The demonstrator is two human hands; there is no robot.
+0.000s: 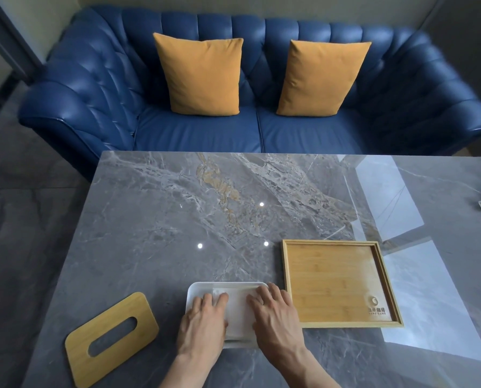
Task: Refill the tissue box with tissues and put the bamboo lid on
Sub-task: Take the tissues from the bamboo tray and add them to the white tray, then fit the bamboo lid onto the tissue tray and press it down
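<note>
While the bamboo lid [112, 338] lies slot-up at the desk's [149, 219] left, apparently set aside to leave the box mouth free, the white tissue box [196, 289] sits centre. Left hand [203, 322] and right hand [275, 315] press flat on the tissues [237, 312] inside, each grip released, fingers spread, likely seating the stack. An empty bamboo tray [340, 284] lies just right

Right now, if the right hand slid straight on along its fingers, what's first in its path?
Likely the far rim of the white tissue box; the right hand lies flat on the tissues, fingers pointing away. Beyond that, bare marble table.
</note>
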